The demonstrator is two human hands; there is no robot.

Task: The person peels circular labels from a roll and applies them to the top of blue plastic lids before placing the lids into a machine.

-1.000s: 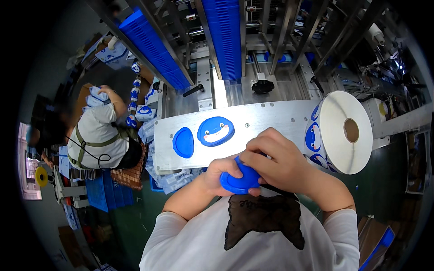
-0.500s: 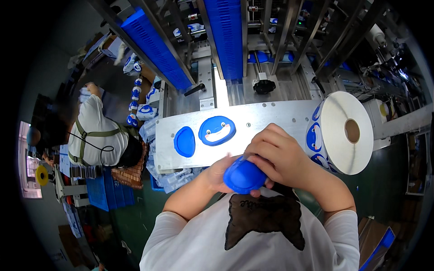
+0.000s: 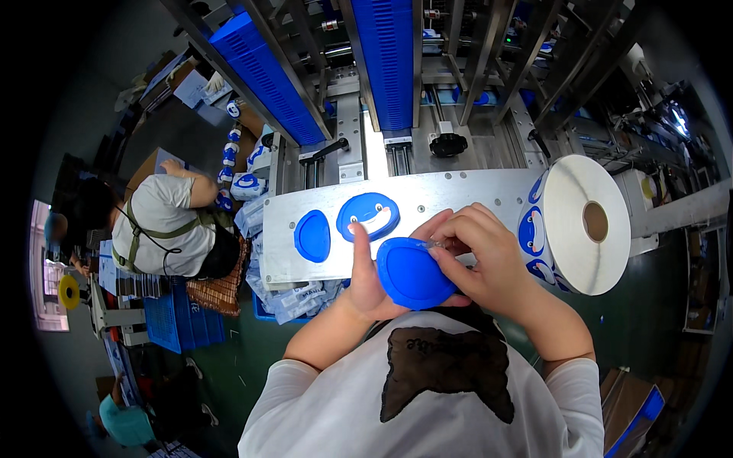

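A rounded blue plastic lid is held in front of my chest, its raised-rim face toward me. My left hand supports it from the left and below, thumb pointing up and apart from it, the other fingers mostly hidden underneath. At the lid's upper right edge, the thumb and fingers of my right hand pinch the rim, where a small clear bit shows. Beyond my hands, on a metal ledge, lie another blue lid and a blue lid with a smiling whale face.
A large roll of whale-face stickers stands at the ledge's right end. Tall stacks of blue lids rise in the machine's metal guides. At left, a co-worker is beside a blue crate; packets lie below the ledge.
The lid has turned to show its rimmed face more fully and has moved slightly up. My left thumb has lifted off it. The co-worker at left has shifted posture.
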